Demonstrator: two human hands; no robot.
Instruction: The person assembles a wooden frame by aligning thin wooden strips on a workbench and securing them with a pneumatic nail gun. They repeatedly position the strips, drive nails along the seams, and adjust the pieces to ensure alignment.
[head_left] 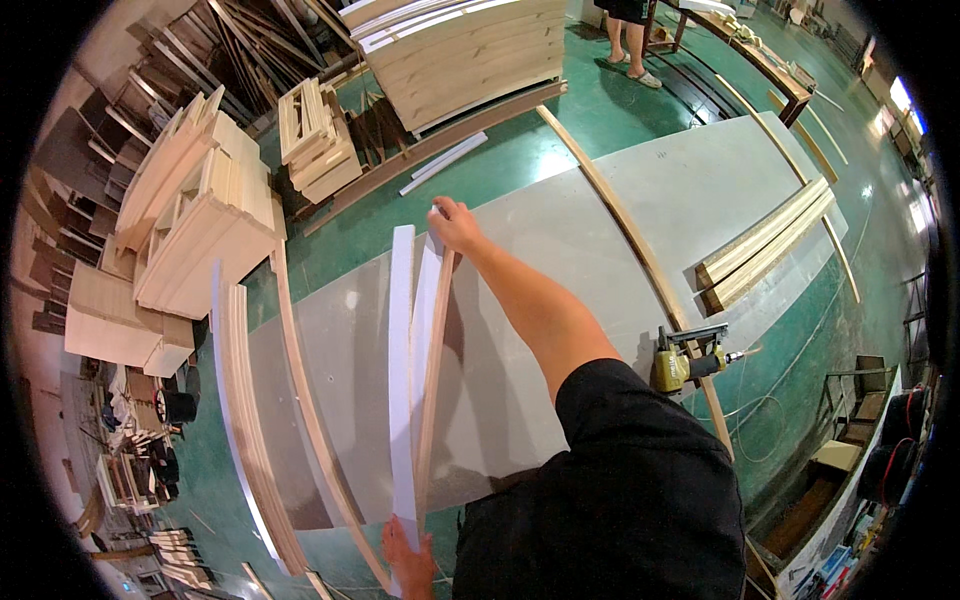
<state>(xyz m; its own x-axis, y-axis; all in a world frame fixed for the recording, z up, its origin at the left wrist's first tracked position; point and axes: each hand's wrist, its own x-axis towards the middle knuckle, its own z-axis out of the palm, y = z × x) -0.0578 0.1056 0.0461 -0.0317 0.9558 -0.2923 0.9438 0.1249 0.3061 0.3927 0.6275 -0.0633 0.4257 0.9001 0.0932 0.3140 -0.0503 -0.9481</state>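
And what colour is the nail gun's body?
The nail gun's body is yellow-green, best seen in the head view.

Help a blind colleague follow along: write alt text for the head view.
A person's right hand grips the far end of a long white-faced strip over a grey board, left hand at the near end. A power tool lies to the right.

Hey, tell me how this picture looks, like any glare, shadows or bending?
Head view: glare whitens the green floor near the top; head view: dark shadows fall on the grey board left of the right forearm; head view: the fisheye bows the long wooden strip and leaves black corners.
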